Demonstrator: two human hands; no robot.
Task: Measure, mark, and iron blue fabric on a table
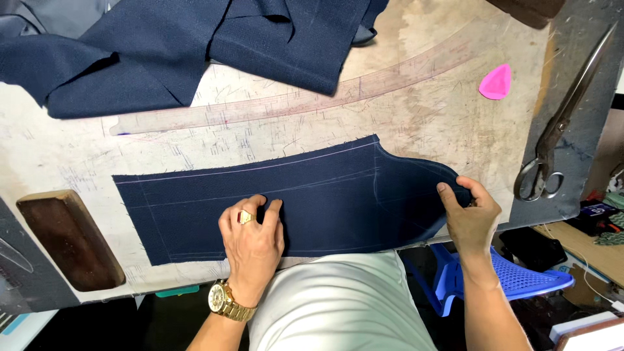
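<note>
While left hand (252, 235) presses flat, right hand (469, 211) pinches navy fabric panel (325, 201) — at its curved edge.

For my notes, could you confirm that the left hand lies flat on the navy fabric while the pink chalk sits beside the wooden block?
Not quite: the head view shows the pink chalk near the scissors, far from the wooden block. The left hand does lie flat on the navy fabric.

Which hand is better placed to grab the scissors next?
Right. The right hand grips the curved end of the navy fabric piece, close to the scissors. The left hand lies flat on the cloth, farther away.
</note>
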